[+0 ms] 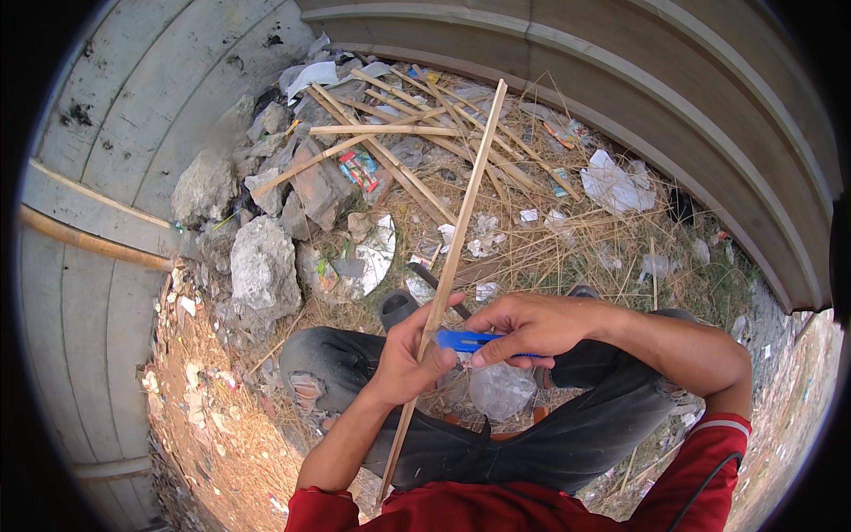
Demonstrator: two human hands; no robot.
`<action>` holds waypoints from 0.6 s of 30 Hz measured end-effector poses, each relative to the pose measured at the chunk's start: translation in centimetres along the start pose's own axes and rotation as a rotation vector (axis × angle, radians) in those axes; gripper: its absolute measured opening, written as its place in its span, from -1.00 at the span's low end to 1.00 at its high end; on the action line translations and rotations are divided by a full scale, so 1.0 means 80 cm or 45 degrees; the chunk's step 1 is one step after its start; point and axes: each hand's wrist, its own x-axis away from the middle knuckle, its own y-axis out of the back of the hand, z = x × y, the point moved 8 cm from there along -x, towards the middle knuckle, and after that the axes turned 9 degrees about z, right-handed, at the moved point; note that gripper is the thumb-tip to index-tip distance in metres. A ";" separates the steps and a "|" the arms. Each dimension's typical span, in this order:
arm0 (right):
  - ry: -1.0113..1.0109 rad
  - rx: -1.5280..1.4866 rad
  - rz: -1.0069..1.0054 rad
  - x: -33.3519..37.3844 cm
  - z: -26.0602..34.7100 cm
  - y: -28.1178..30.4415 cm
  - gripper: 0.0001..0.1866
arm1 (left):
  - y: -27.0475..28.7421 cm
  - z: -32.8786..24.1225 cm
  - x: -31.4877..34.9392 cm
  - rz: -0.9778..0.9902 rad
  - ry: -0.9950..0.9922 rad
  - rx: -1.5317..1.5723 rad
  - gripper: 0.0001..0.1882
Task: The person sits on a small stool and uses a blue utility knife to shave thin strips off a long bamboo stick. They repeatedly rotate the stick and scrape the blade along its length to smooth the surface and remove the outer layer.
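Note:
A long, pale bamboo strip [472, 186] slants across the middle, from the far side down over my lap. My left hand [401, 365] is closed around it a little below its midpoint. In my right hand [537, 326] is a blue utility knife [465, 340], its front end against the strip beside my left thumb. The blade itself cannot be made out. Beyond my hands, a dark, narrow object [436, 285] lies partly hidden behind the strip. A crumpled clear plastic bag [502, 392] sits between my bent legs.
Several loose bamboo strips [386, 129] lie crisscrossed on dry grass ahead. Grey rocks [264, 266] are heaped at the left, with a white paper scrap [615, 182] among litter at the right. A ribbed wall [709, 115] curves along the far right; a grey panel wall [133, 115] stands left.

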 end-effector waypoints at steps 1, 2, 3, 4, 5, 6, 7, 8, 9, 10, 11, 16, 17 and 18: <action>-0.008 0.002 -0.006 0.000 0.000 0.000 -0.72 | -0.001 0.000 -0.001 -0.009 -0.002 -0.014 -0.12; -0.016 0.003 -0.013 0.000 0.000 0.000 -0.71 | -0.001 -0.001 -0.002 -0.019 -0.004 -0.028 -0.11; -0.024 0.005 -0.019 0.000 0.000 0.000 -0.71 | -0.001 -0.001 -0.002 -0.022 -0.004 -0.033 -0.11; -0.019 0.004 -0.020 -0.001 0.000 0.000 -0.71 | -0.001 -0.001 -0.002 -0.022 -0.002 -0.040 -0.11; -0.013 0.004 -0.022 -0.001 0.001 0.000 -0.71 | -0.002 -0.001 -0.003 -0.022 -0.001 -0.046 -0.11; -0.008 0.003 -0.023 -0.001 0.001 -0.001 -0.71 | -0.002 -0.002 -0.003 -0.020 0.001 -0.056 -0.12; -0.009 0.003 -0.033 -0.001 0.001 0.000 -0.71 | -0.002 -0.002 -0.003 -0.021 0.003 -0.063 -0.12; -0.010 0.002 -0.042 -0.001 0.001 0.000 -0.71 | -0.002 -0.002 -0.003 -0.022 0.005 -0.070 -0.12; -0.012 0.001 -0.052 -0.001 0.001 0.001 -0.71 | -0.002 -0.002 -0.003 -0.024 0.008 -0.072 -0.13; -0.013 0.005 -0.053 -0.001 0.000 0.001 -0.71 | -0.002 -0.001 -0.003 -0.026 0.008 -0.070 -0.13; -0.015 0.009 -0.053 -0.001 0.000 0.001 -0.71 | -0.002 -0.001 -0.003 -0.027 0.008 -0.067 -0.13; -0.018 -0.009 -0.068 -0.002 -0.002 0.003 -0.73 | 0.000 0.002 -0.002 -0.036 0.007 -0.056 -0.21; -0.009 -0.018 -0.074 -0.002 -0.001 0.003 -0.73 | 0.000 0.004 -0.002 -0.036 0.019 -0.044 -0.25; 0.000 -0.027 -0.079 -0.003 -0.001 0.002 -0.73 | 0.003 0.007 0.000 -0.034 0.050 -0.012 -0.29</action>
